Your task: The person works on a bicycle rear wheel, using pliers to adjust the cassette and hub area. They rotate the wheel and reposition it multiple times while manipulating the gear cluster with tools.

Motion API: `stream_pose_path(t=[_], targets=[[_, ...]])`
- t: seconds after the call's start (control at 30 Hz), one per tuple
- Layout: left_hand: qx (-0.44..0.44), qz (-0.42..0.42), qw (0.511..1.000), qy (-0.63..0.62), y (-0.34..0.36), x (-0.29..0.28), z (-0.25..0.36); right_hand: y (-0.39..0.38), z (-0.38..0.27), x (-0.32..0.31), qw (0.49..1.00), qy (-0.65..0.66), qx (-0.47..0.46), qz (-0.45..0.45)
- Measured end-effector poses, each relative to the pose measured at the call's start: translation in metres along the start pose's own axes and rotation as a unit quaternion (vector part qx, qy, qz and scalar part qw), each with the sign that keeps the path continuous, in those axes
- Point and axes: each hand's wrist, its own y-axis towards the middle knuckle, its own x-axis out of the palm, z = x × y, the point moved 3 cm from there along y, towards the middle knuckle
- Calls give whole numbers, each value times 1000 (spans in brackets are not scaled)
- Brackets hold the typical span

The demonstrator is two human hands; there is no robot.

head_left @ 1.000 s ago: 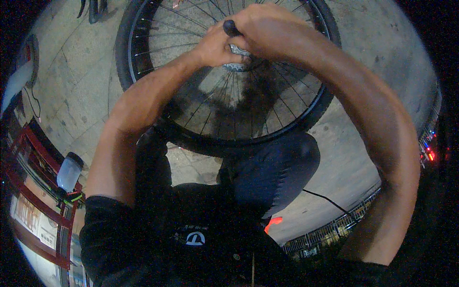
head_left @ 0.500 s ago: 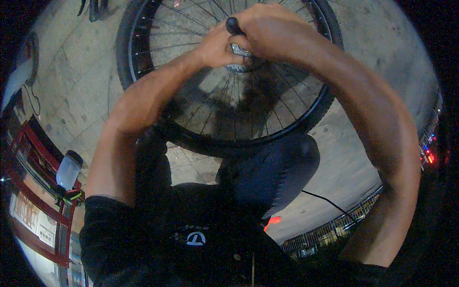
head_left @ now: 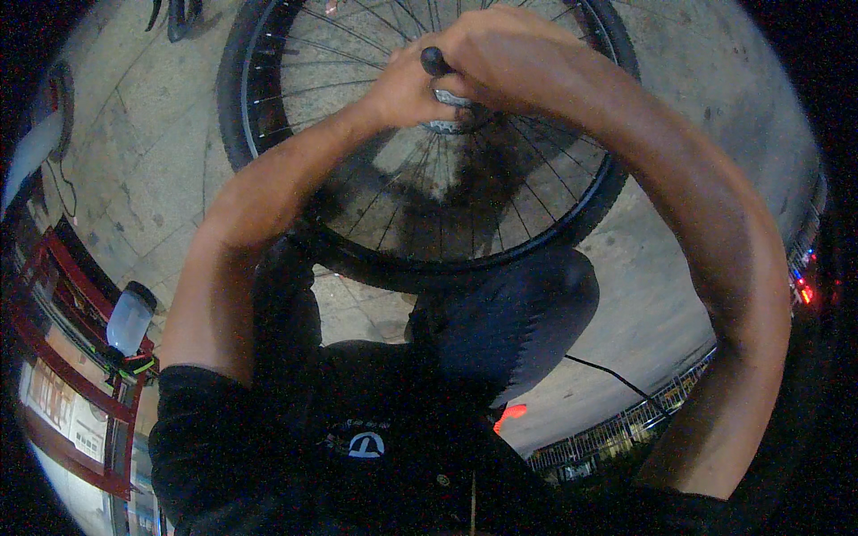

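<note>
A bicycle wheel (head_left: 241, 80) lies in front of me, its near edge beside my dark-trousered knee. My left hand (head_left: 411, 94) is closed at the silver cogged hub piece (head_left: 447, 125), fingers curled over it. My right hand (head_left: 483, 58) is closed around a tool whose black rounded end (head_left: 435, 61) pokes out between my two hands, above the hub. The rest of the tool and several fingertips are hidden, and I cannot make out exactly what the left fingers grip.
At upper left are dark curved objects (head_left: 176, 27). Left are a pale object with a cord (head_left: 31, 156), red-framed items (head_left: 49, 330) and a translucent container (head_left: 130, 319). Paved ground (head_left: 134, 152) surrounds the wheel. A railing (head_left: 581, 451) and small lights (head_left: 807, 293) show at the rim.
Both hands keep their hold at the hub. The black tool end shifts slightly, up and then back down, and my right forearm and elbow sit a little farther right.
</note>
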Motion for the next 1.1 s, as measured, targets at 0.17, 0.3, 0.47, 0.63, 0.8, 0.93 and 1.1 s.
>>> stream_pose_path(t=[0.17,0.3,0.47,0.63,0.8,0.93,1.1], targets=[[-30,51,995,78,-7,-1,22,-12,-3,-10,999,19,-22,-19],[-62,80,991,93,-8,9,26,-8,1,-1,1000,23,6,14],[-89,77,989,84,-10,13,29,-19,-1,-23,996,77,22,-41],[-62,28,997,-33,-10,0,11,-10,1,-18,998,-18,-40,-43],[-11,28,999,29,-10,-21,22,-14,3,-22,999,16,-48,-15],[-1,56,993,100,-15,-24,37,-7,0,-15,998,-29,-44,-17],[-30,102,985,137,-18,-21,41,-5,2,-20,997,-15,-78,-11]])
